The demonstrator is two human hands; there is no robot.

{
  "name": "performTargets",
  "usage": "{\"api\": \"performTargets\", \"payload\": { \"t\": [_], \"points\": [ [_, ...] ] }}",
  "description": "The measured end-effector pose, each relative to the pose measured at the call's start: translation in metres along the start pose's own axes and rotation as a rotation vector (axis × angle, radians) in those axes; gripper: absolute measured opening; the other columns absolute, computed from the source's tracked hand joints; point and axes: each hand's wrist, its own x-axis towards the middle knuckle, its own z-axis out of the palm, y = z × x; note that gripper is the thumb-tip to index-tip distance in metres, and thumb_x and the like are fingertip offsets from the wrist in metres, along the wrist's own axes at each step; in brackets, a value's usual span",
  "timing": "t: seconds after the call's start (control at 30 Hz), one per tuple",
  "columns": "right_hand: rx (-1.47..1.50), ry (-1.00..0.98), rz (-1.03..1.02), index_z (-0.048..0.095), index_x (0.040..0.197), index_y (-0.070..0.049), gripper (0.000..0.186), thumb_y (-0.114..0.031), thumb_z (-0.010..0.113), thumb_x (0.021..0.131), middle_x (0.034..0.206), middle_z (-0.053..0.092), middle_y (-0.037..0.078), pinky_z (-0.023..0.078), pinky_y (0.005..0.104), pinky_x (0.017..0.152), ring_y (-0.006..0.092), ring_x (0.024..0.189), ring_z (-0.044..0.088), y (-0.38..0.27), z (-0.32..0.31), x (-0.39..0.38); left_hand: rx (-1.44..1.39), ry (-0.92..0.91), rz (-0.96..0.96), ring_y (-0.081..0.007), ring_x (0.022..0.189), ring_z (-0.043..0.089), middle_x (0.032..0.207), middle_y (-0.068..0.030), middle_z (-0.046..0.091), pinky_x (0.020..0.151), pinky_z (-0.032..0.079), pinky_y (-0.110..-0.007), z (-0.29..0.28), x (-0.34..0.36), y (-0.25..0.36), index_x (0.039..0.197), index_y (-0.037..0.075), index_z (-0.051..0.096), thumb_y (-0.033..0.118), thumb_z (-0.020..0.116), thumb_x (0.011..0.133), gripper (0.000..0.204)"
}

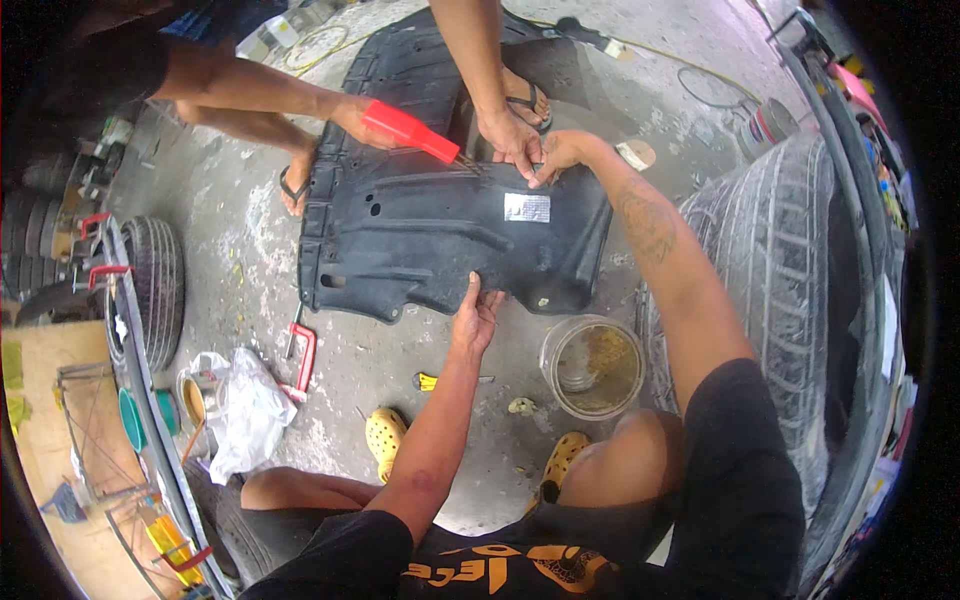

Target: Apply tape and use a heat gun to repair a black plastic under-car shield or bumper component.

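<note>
A large black moulded plastic panel (420, 235), with a white label near its far right part, is held above the floor. My left hand (477, 318) grips its near edge, thumb on top and fingers partly hidden at the rim. My right hand (563, 153) pinches the panel's far edge, its fingertips meeting a co-worker's hand (510, 138). What lies between those fingertips is too small to make out. In the co-worker's other hand (360, 120) is a red hand tool (412, 130) with thin metal prongs, its tip at the panel's far edge.
A translucent bucket (594, 368) stands near the panel's right corner. Large tyres (780, 260) stand at right, another tyre (158, 290) at left. On the floor lie a red clamp (303, 362), a yellow-handled cutter (428, 382) and a white plastic bag (245, 410). A cable (690, 72) runs behind.
</note>
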Motion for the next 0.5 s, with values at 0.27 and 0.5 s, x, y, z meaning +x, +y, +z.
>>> {"api": "performTargets", "payload": {
  "t": [0.27,0.5],
  "points": [
    [0.029,-0.093,-0.101,0.069,0.097,0.003,0.055,-0.028,0.092,0.059,0.096,0.070,0.009,0.048,0.0323,0.081,0.0188,0.093,0.064,-0.016,0.002,0.008,-0.101,0.092,0.223,-0.0190,0.105,0.059,0.117,-0.0042,0.064,0.098,0.042,-0.037,0.037,-0.003,-0.020,0.117,0.009,0.062,0.022,0.072,0.089,0.033],
    [0.083,-0.194,-0.107,0.071,0.096,0.005,0.063,-0.040,0.091,0.056,0.097,0.068,0.010,0.046,0.0337,0.081,0.0212,0.092,0.061,0.003,-0.014,0.014,-0.139,0.167,0.285,-0.0238,0.111,0.059,0.122,-0.0116,0.061,0.098,0.046,-0.037,0.066,-0.002,-0.028,0.122,-0.005,0.055,0.021,0.071,0.089,0.045]
  ]
}}
